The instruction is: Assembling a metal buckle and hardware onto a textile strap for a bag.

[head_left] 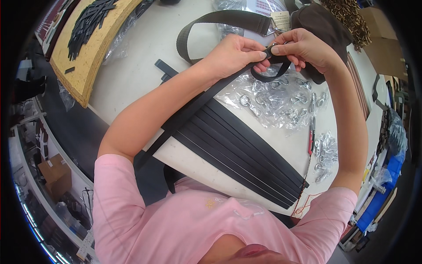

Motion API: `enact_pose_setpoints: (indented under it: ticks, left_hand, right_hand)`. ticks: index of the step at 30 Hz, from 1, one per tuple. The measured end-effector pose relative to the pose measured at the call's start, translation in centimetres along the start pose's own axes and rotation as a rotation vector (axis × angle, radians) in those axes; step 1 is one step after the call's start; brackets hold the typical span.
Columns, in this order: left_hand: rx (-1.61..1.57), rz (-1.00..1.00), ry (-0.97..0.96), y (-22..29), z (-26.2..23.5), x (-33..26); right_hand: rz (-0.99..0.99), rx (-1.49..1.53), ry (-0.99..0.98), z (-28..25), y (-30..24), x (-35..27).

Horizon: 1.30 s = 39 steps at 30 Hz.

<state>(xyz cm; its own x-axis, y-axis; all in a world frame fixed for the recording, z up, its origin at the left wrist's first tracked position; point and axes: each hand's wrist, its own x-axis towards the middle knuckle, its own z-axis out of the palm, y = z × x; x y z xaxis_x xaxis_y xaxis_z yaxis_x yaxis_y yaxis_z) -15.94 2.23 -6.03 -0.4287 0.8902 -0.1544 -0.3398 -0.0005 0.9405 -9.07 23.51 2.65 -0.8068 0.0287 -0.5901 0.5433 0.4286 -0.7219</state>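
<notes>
Both hands raised over bench (145, 57): left hand (233, 53) pinches black strap (206, 99) near its looped end, right hand (303, 48) grips loop and small metal clasp (273, 45). Risks, judged: clasp slipping off loop; strap tail dragging flat strap stack (246, 149) off bench edge.

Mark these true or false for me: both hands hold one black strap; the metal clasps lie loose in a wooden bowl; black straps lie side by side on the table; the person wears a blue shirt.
1. Both the left hand and the right hand hold one black strap. True.
2. The metal swivel clasps lie in a wooden bowl. False: they lie on clear plastic bags on the white table.
3. A row of black straps lies side by side. True.
4. The shirt is blue. False: the shirt is pink.
</notes>
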Motion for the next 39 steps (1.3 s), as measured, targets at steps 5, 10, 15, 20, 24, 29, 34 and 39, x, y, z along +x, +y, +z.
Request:
enact_pose_setpoints:
  ticks: [5, 10, 15, 20, 24, 29, 34, 39]
  left_hand:
    - [-0.027, 0.021, 0.049, 0.0, 0.2, -0.1]
    - [-0.03, 0.094, 0.049, -0.5, 0.5, -0.1]
    - [0.037, 0.186, 0.043, 0.1, 0.9, -0.7]
    - [0.282, 0.252, 0.143, 0.5, 2.0, -1.8]
    - [0.568, 0.379, 0.246, 0.6, 2.1, -2.0]
    - [0.704, 0.507, 0.288, 0.2, 2.2, -1.9]
    - [0.765, 0.589, 0.313, 0.0, 2.1, -2.2]
    - [0.824, 0.633, 0.313, 0.3, 2.2, -2.0]
  right_hand:
    - [-0.051, -0.07, 0.089, 1.1, 0.0, -0.1]
    - [-0.169, -0.072, 0.165, 2.0, 0.7, -1.3]
    - [-0.317, -0.102, 0.326, 3.2, 1.8, -3.0]
    - [-0.42, -0.093, 0.423, 4.4, 4.1, -3.3]
    - [-0.481, -0.149, 0.467, 4.9, 4.6, -2.9]
    - [-0.511, -0.115, 0.488, 4.9, 5.1, -2.5]
    - [-0.533, -0.115, 0.501, 5.3, 5.1, -2.4]
    - [-0.565, -0.104, 0.528, 5.5, 5.4, -2.2]
